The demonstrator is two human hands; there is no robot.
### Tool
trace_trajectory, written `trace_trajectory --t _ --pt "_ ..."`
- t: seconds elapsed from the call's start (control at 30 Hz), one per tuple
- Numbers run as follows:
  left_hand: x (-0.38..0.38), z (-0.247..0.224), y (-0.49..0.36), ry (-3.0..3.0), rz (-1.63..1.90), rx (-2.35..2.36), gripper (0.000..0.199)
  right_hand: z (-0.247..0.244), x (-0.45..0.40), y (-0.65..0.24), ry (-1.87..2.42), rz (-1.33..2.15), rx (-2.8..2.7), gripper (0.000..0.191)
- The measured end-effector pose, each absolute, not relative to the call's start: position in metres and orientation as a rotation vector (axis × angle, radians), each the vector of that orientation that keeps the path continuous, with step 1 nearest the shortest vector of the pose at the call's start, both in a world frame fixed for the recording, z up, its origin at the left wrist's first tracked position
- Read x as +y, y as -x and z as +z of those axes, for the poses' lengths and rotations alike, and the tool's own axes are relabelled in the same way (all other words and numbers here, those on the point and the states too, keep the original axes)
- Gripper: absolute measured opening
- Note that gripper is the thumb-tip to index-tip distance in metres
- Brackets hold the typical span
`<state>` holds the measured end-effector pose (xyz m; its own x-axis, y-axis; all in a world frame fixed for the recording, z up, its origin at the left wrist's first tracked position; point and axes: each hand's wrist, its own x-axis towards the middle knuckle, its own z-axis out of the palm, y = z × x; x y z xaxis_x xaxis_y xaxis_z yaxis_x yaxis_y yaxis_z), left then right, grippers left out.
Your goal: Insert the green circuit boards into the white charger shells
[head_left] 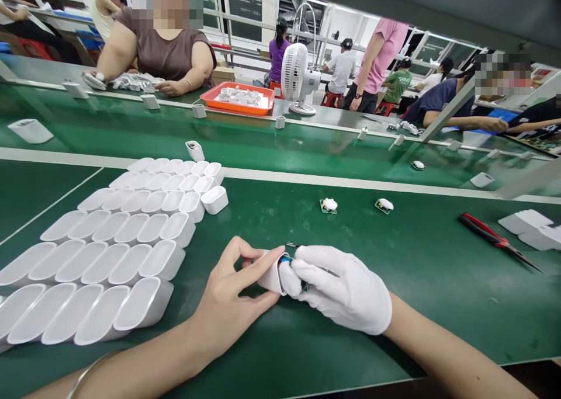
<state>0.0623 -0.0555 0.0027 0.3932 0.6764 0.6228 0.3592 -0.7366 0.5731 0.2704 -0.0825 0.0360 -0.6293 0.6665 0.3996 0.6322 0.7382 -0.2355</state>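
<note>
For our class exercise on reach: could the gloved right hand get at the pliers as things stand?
Probably yes: nothing visible stands between the right hand and the pliers, though it is busy at the white housing.

Bright, cool-white light falls fairly evenly from above, lending the green desk a faint sheen and leaving only soft, weak shadows beneath the hands. The gloved right hand and the rows of white cups sit close to washed out (their rims just hold an edge). Inside the held white case, detail is dark and too small to read. The overhead beam is dim. Wide-angle distortion tilts the scene and stretches the lower-left cups. Distant seated figures look softer, and coarse pixel blocks mask patches at upper left and right.
</note>
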Motion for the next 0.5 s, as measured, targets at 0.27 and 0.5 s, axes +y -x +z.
trace_trajectory --t 0.27,0.5 --pt "-0.058 0.001 -0.063 -2.326 1.304 0.872 0.057 0.033 -0.083 -0.266 0.959 -0.087 -2.392 0.024" --pt "-0.055 0.004 -0.063 -2.218 1.238 0.897 0.058 0.023 -0.091 -0.265 0.89 -0.001 -2.266 0.075"
